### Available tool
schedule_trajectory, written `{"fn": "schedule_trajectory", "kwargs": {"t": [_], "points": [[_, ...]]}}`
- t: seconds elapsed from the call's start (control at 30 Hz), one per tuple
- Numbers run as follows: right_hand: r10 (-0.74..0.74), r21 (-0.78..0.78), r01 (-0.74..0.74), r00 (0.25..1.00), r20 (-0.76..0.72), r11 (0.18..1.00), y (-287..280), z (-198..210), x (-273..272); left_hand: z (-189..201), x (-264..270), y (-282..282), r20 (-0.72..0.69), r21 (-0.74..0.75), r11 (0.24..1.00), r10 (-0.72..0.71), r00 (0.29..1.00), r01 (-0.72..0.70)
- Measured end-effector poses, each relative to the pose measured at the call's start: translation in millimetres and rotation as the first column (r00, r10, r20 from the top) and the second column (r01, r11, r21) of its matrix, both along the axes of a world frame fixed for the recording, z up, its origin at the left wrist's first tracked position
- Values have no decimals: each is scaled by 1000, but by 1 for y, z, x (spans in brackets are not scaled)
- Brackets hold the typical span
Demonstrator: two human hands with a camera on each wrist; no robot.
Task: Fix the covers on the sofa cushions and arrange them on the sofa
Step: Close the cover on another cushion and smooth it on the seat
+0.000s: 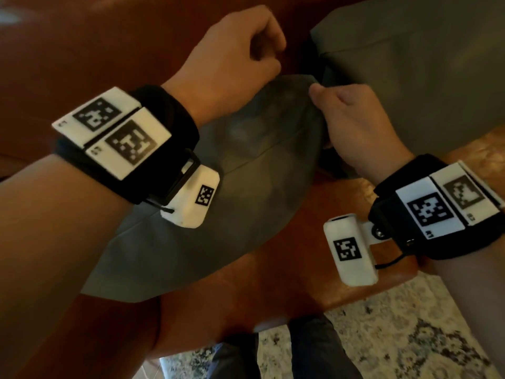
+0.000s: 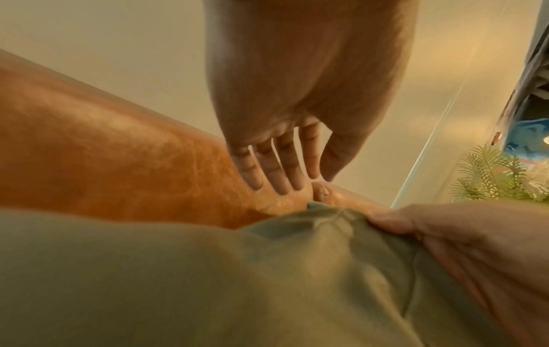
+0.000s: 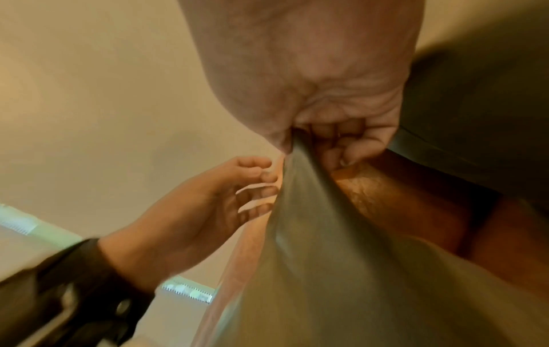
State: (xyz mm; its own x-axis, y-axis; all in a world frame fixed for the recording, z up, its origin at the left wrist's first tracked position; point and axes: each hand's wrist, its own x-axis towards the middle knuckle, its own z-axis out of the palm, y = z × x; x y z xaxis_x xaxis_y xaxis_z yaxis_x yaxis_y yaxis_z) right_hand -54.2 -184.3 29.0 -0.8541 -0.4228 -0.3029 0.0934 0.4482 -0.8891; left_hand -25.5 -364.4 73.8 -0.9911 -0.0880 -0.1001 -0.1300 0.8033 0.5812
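A grey cushion (image 1: 232, 173) stands tilted on the brown leather sofa (image 1: 273, 269), one corner pointing up. My right hand (image 1: 341, 110) pinches the cover at that top corner, thumb on top; the right wrist view shows the right hand (image 3: 341, 140) with the grey cushion's fabric (image 3: 326, 258) bunched in its curled fingers. My left hand (image 1: 262, 58) hovers just left of the corner and holds nothing. In the left wrist view the left hand's fingers (image 2: 282, 169) lie fairly straight above the puckered cushion corner (image 2: 326, 218).
A second grey cushion (image 1: 410, 64) leans on the sofa at the upper right, close behind my right hand. The sofa backrest (image 1: 109, 50) runs along the left. A patterned rug (image 1: 410, 337) and my legs (image 1: 308, 351) lie below the seat edge.
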Motion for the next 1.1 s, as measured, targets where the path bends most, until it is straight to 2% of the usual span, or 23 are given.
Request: {"fn": "schedule_trajectory", "kwargs": {"t": [0.1, 0.17, 0.2, 0.27, 0.3, 0.33, 0.43, 0.5, 0.57, 0.63, 0.7, 0.73, 0.8, 0.87, 0.97, 1.03, 1.1], "points": [[-17, -20, 19, 993, 120, 1000, -1, 3, 6, 11, 18, -7, 195, -112, 993, 56, 979, -34], [-65, -18, 69, 981, 181, 997, -2, -2, 10, 19, 36, -10, 323, -125, 991, 82, 943, -44], [-129, -25, 142, 947, 296, 989, -4, -4, 11, 21, 47, -12, 374, -114, 992, 100, 922, -61], [-282, -6, 336, 801, 528, 942, -5, -6, 13, 20, 69, -14, 433, -97, 990, 133, 891, -101], [-315, -4, 388, 753, 578, 922, -5, -4, 13, 18, 79, -15, 446, -90, 989, 149, 882, -121], [-306, -17, 392, 745, 593, 920, -5, -5, 14, 15, 88, -16, 451, -88, 986, 166, 877, -141], [-207, -56, 268, 844, 495, 962, -4, -3, 21, 0, 109, -11, 417, -151, 974, 218, 882, -169], [-205, -42, 243, 889, 409, 969, -3, -4, 23, -14, 121, -2, 341, -235, 959, 231, 911, -156], [-280, 1, 310, 858, 430, 951, -5, -7, 22, -26, 131, 7, 258, -333, 935, 219, 941, -126], [-380, 51, 407, 791, 479, 912, -3, -6, 24, -36, 139, 11, 183, -392, 911, 213, 960, -127], [-408, 1, 481, 741, 533, 877, 3, -9, 29, -43, 142, 10, 121, -403, 902, 219, 968, -154], [-380, -39, 475, 747, 545, 879, 6, -10, 35, -45, 144, 10, 96, -399, 902, 222, 970, -167], [-320, -75, 410, 803, 503, 909, 8, -9, 48, -47, 146, 10, 47, -389, 900, 232, 971, -196], [-335, -43, 382, 855, 397, 923, 7, -5, 57, -43, 150, 15, -15, -381, 897, 238, 971, -225], [-380, -58, 414, 875, 300, 908, -1, 13, 66, -28, 158, 41, -91, -374, 905, 179, 980, -200], [-299, -119, 340, 916, 268, 933, -11, 31, 78, -18, 163, 64, -90, -359, 918, 146, 985, -169], [-196, -162, 227, 963, 184, 960, -23, 55, 96, -9, 163, 78, -86, -344, 915, 194, 977, -211]]}}
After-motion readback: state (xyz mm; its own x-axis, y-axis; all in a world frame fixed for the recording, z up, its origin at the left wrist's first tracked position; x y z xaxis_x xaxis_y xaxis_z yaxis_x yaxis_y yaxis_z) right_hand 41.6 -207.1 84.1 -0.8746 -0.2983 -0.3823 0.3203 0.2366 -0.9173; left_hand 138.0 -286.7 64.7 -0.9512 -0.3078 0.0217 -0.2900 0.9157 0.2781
